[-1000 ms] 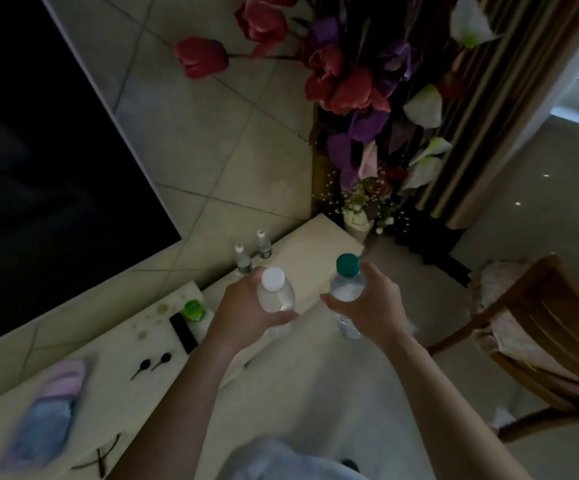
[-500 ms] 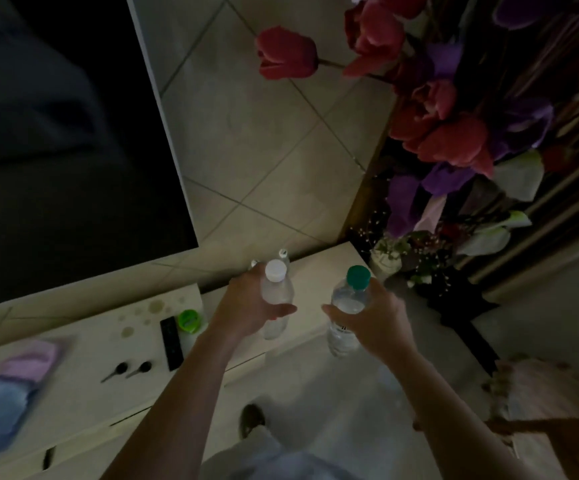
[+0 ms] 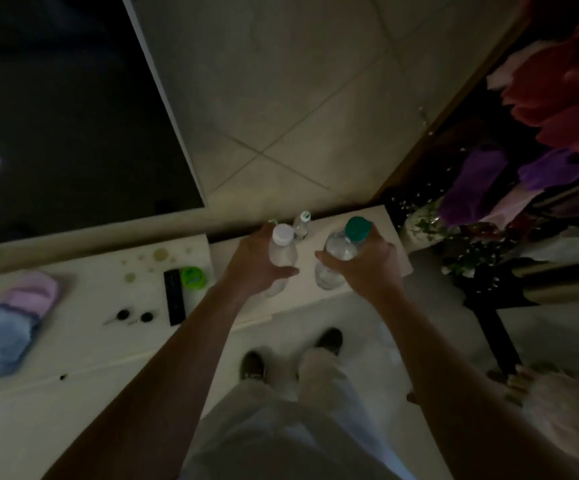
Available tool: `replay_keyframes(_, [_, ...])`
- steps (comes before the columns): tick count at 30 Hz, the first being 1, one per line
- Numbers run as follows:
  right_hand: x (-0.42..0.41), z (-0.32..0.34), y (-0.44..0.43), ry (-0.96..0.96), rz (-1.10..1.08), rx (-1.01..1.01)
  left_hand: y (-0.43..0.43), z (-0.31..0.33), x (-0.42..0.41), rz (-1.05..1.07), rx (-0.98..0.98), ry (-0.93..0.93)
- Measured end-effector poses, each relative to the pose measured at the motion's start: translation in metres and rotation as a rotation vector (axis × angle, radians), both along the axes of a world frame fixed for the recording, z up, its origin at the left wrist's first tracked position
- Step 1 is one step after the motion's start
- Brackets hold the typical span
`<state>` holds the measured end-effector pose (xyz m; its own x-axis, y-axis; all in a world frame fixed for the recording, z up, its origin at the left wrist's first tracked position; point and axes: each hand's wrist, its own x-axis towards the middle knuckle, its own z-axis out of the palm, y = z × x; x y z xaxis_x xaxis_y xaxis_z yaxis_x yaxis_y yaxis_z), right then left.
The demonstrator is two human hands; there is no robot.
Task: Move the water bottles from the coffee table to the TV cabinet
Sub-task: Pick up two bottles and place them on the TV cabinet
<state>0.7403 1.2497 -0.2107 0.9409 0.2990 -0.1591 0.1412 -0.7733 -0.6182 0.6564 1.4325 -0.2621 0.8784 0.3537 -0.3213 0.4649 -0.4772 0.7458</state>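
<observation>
One white-capped bottle (image 3: 282,252) is gripped in left hand (image 3: 255,268), green-capped bottle (image 3: 340,252) in right hand (image 3: 367,270), above TV cabinet (image 3: 379,225) end.

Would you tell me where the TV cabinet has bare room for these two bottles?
The TV cabinet is bare on its lower step, beneath the white-capped bottle and green-capped bottle, in front of the small bottles. Also bare: the front strip between pouch and remote. Crowded: remote, green lid, trinkets.

Ahead of my left hand (image 3: 253,268): small bottles (image 3: 302,225) at the wall, blocking.
Between my white-capped bottle (image 3: 282,252) and green-capped bottle (image 3: 340,249): bare strip of TV cabinet (image 3: 327,233).
Further left: green tub (image 3: 192,277), remote (image 3: 173,296).
Beyond my right hand (image 3: 367,268): cabinet edge, then flowers (image 3: 475,181).
</observation>
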Motion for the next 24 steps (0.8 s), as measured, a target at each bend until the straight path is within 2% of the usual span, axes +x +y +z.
replay_keyframes(10, [0.073, -0.132, 0.024, 0.225, 0.066, 0.022, -0.003, -0.098, 0.042, 0.179, -0.042, 0.142])
replay_keyframes(19, [0.106, -0.254, 0.029, 0.205, 0.060, 0.057, -0.013, -0.206, 0.074, 0.205, -0.013, 0.190])
replay_keyframes(24, [0.130, -0.302, 0.037, 0.261, 0.099, 0.026, -0.014, -0.250, 0.092, 0.231, 0.011, 0.203])
